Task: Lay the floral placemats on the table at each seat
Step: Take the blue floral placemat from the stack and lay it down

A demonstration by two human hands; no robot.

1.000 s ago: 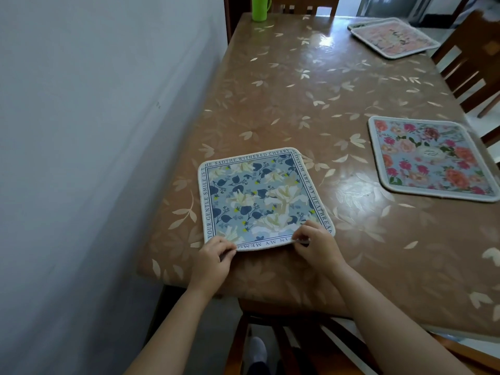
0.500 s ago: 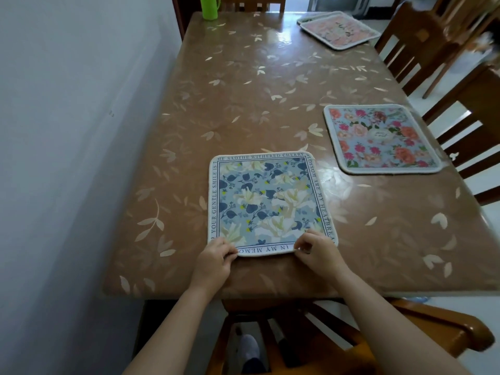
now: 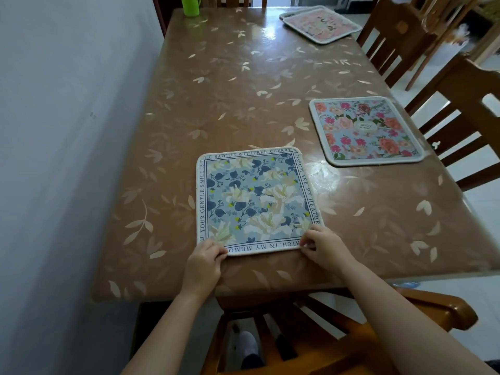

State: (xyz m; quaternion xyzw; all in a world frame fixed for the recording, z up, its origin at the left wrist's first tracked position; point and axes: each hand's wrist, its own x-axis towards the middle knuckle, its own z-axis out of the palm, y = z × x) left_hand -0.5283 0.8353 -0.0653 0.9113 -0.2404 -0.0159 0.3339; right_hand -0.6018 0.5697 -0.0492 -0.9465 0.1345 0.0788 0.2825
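A blue floral placemat point(image 3: 257, 201) with a lettered border lies flat near the table's front edge. My left hand point(image 3: 204, 263) pinches its near left corner. My right hand point(image 3: 323, 246) pinches its near right corner. A pink floral placemat point(image 3: 365, 131) lies flat at the right side seat. At the far right end, two more pink placemats point(image 3: 320, 24) lie stacked, the lower one showing only at its edge.
The brown table point(image 3: 243, 90) has a leaf-patterned cover and stands against a white wall point(image 3: 67, 131) on the left. A green cup point(image 3: 190, 5) stands at the far left corner. Wooden chairs point(image 3: 460, 109) line the right side; another chair point(image 3: 311, 334) is below me.
The blue placemat has been straightened to sit square with the table's front edge. My hands still hold its near corners. The camera view has shifted and now looks more squarely down the table.
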